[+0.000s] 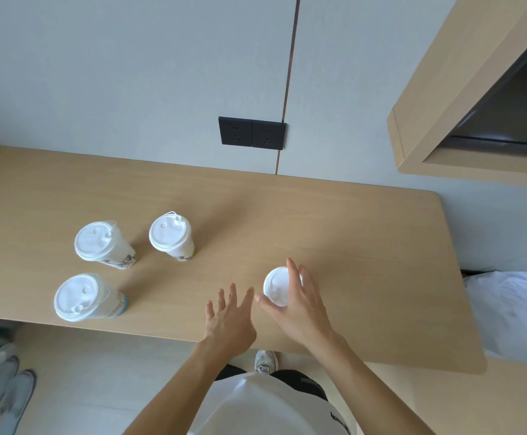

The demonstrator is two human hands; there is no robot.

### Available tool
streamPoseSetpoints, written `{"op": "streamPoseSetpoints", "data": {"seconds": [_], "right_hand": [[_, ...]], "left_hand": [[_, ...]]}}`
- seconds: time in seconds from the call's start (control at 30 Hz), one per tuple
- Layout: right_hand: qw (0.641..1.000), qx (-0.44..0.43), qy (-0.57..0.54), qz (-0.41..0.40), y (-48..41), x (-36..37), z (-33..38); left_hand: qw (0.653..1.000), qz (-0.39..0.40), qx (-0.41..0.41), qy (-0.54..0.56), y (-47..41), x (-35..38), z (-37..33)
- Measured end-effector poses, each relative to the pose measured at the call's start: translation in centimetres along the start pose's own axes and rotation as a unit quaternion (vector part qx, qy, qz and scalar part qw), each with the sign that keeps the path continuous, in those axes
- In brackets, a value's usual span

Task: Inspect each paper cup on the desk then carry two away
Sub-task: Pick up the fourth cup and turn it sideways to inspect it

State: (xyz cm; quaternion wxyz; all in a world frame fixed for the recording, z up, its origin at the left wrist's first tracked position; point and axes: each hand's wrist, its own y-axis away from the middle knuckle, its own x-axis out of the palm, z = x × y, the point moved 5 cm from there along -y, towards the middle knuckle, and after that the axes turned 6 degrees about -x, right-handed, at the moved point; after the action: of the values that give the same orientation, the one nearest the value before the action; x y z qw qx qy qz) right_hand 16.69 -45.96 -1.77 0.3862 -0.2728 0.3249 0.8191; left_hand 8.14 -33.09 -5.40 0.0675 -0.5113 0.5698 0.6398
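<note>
Standing under the right hand (299, 304), the cup (275, 287) neighbours the left hand (229, 318).

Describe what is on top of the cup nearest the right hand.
A white lid closes it. The right hand covers the lid's right side. The cup's body and contents below are hidden.
</note>
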Motion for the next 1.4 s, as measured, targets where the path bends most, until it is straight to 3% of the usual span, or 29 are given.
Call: {"op": "streamPoseSetpoints", "data": {"seconds": [0.17, 0.37, 0.53, 0.9, 1.07, 1.17, 1.27, 1.4], "right_hand": [[0.993, 0.093, -0.035, -0.066, -1.6, -2.1, -0.8], [0.98, 0.168, -0.016, -0.107, -5.0, -2.0, -2.0], [0.976, 0.18, -0.007, -0.123, -5.9, -1.0, -2.5], [0.972, 0.205, 0.004, -0.11, -6.6, -0.4, -3.0], [0.944, 0.276, -0.114, -0.142, -4.8, -0.2, -3.1], [0.895, 0.368, -0.221, -0.12, -3.2, 0.8, -3.1], [0.869, 0.4, -0.271, -0.106, -2.1, 1.4, -2.7], [0.874, 0.391, -0.27, -0.1, -1.9, 0.7, -3.2]], "left_hand": [[0.982, -0.117, -0.044, 0.145, -0.4, -3.8, -0.6], [0.962, -0.099, -0.108, 0.23, -3.6, -4.9, -5.5], [0.951, -0.107, -0.156, 0.242, -4.2, -4.2, -6.2], [0.952, -0.148, -0.146, 0.224, -4.8, -4.0, -6.5], [0.955, -0.208, -0.045, 0.205, -5.0, -5.1, -6.8], [0.961, -0.251, 0.077, 0.083, -6.2, -7.1, -7.7], [0.944, -0.275, 0.184, -0.006, -7.0, -8.5, -8.8], [0.931, -0.307, 0.196, -0.012, -6.1, -9.0, -9.2]]}}
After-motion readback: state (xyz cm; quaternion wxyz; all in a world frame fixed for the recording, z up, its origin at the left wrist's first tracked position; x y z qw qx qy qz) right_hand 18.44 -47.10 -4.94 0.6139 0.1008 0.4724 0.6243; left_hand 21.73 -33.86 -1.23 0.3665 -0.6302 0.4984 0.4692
